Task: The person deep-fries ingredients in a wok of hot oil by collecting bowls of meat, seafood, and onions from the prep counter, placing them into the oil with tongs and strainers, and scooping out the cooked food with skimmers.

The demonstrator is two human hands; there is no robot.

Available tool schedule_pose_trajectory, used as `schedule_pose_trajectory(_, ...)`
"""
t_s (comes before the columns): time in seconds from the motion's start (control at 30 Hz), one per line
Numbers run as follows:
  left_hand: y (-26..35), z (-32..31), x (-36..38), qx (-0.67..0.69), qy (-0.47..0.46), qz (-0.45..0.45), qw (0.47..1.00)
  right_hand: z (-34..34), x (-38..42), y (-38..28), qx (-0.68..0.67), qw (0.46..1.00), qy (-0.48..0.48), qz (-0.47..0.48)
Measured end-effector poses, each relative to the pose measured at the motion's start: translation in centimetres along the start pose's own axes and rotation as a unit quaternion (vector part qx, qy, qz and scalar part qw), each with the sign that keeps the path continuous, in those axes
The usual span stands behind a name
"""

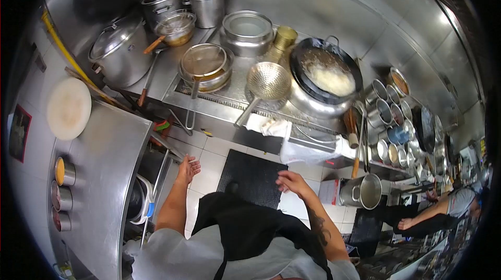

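Note:
My left hand hangs beside the steel side table, palm turned up and fingers spread, holding nothing. Loosely curled, with its fingers slightly apart, my right hand is over the floor in front of the range, with nothing seen in it. On the range ahead of both hands lies a perforated ladle strainer, its handle pointing toward me. To its right, a black wok holds bubbling oil with a pale mass frothing in it. A fine mesh strainer rests across a steel pot on the left. A white cloth lies at the range's front edge.
Lidded stockpots stand at the back left. The steel side table is at left, with a round white board by the wall. Seasoning containers crowd the right, above a deep pot. Another person is at far right.

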State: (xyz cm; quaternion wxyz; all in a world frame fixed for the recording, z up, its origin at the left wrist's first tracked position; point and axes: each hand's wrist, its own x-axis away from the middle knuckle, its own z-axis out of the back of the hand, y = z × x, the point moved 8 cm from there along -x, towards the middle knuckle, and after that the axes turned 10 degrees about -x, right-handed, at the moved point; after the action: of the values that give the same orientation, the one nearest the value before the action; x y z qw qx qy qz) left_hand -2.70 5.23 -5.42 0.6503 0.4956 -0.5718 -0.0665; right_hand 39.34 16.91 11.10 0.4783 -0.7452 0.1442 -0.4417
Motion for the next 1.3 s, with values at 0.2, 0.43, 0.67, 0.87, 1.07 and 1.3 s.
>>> schedule_pose_trajectory(0.2,-1.9,0.7,-1.3,-0.092,-0.036,0.065,0.993,-16.0,-15.0,-11.8,-0.091,0.989,-0.107,0.046)
schedule_pose_trajectory(0.43,-7.3,4.0,2.3,-0.183,-0.024,0.083,0.979,-28.6,-23.9,-15.2,-0.327,0.923,-0.155,-0.134)
schedule_pose_trajectory(0.67,-15.7,16.4,4.9,-0.117,0.121,0.2,0.965,-26.1,-25.3,-20.1,-0.33,0.939,-0.094,-0.023)
schedule_pose_trajectory(0.87,-15.5,17.5,4.2,-0.197,0.137,0.259,0.936,-16.8,-17.9,-26.4,-0.307,0.947,-0.055,0.077)
schedule_pose_trajectory(1.07,-11.8,11.4,-0.1,-0.172,0.077,0.18,0.966,0.3,-7.0,-28.2,-0.261,0.942,0.11,0.18)
schedule_pose_trajectory(1.3,-8.7,3.3,-2.7,-0.362,-0.057,-0.027,0.93,21.5,5.4,-25.2,-0.042,0.895,0.371,0.245)
